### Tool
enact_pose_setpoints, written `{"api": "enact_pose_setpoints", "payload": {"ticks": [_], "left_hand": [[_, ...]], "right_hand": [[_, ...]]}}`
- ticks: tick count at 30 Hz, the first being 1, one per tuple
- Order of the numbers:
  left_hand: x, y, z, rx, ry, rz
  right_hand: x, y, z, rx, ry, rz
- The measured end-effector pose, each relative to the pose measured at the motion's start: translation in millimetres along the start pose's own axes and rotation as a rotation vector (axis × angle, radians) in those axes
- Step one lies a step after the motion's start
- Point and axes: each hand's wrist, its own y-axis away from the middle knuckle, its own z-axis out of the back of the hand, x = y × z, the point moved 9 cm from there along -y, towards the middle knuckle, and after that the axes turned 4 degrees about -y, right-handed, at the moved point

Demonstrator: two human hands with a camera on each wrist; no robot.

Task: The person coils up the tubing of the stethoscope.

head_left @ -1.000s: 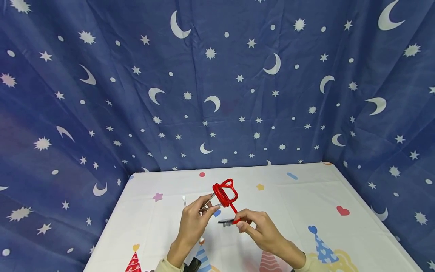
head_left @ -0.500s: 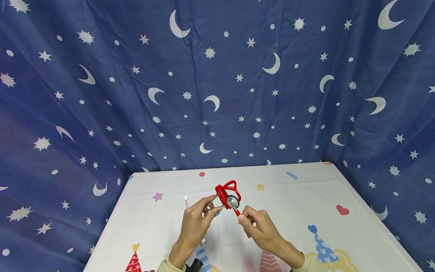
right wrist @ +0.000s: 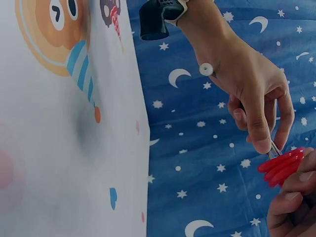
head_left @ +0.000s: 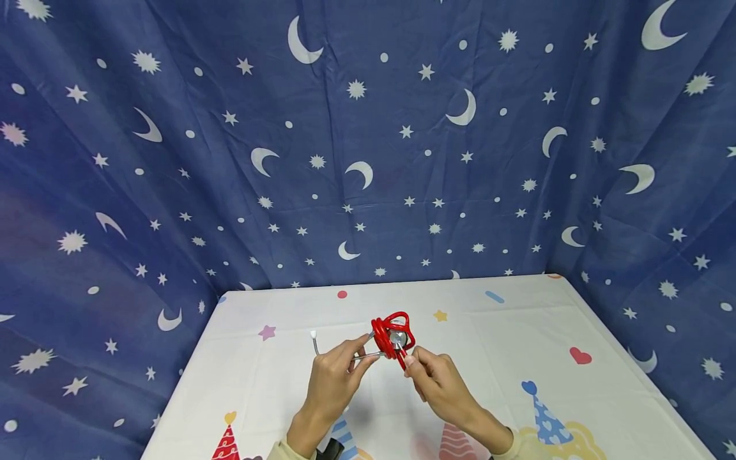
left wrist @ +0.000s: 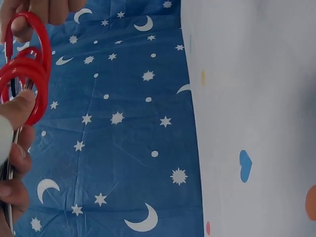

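A stethoscope is held up above the table, its red tubing wound in several coils around the metal ear tubes. My left hand grips those ear tubes between thumb and fingers, and a white eartip pokes out past it. With thumb and forefinger my right hand pinches the tubing just below the round metal chest piece. The chest piece overlaps a red loop beside the coils. In the right wrist view, the coils lie between both hands; the chest piece is hidden there.
A white tablecloth printed with party hats, hearts and stars covers the table below the hands. Behind and at both sides hangs a dark blue curtain with moons and stars. A black device sits on my left wrist.
The chest piece, earlier low and pointing left, has swung up against the coiled tubing and now sits over the loop. The coils have shifted slightly right and down.
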Motion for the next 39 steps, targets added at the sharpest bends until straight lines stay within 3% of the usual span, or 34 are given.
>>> {"api": "enact_pose_setpoints", "payload": {"ticks": [4, 9, 14, 17, 21, 25, 33, 39], "left_hand": [[-4.2, 0.3, -1.4, -0.002, 0.027, -0.014], [-5.5, 0.9, -5.3, 0.0, 0.078, 0.008], [-13.4, 0.6, -7.6, 0.025, 0.004, -0.028], [-18.4, -0.7, -6.6, 0.025, -0.046, -0.073], [-23.4, -1.6, -5.0, -0.008, -0.067, -0.134], [-25.8, -0.7, -5.3, -0.02, -0.078, -0.148], [-25.0, 4.1, -12.0, 0.026, -0.128, -0.129], [-24.6, 7.6, -16.1, 0.01, -0.154, -0.136]], "right_hand": [[-5.3, -0.6, 3.9, -0.055, -0.016, -0.037], [-8.9, 1.7, 7.9, -0.133, 0.001, 0.007], [1.9, 4.7, 17.9, -0.271, 0.176, 0.116], [6.3, 5.3, 24.0, -0.346, 0.269, 0.12], [5.5, 4.9, 28.2, -0.404, 0.295, 0.069], [8.3, 4.6, 30.3, -0.456, 0.317, 0.108], [17.4, 4.2, 30.2, -0.48, 0.388, 0.235], [20.2, 1.7, 21.4, -0.435, 0.608, 0.241]]}}
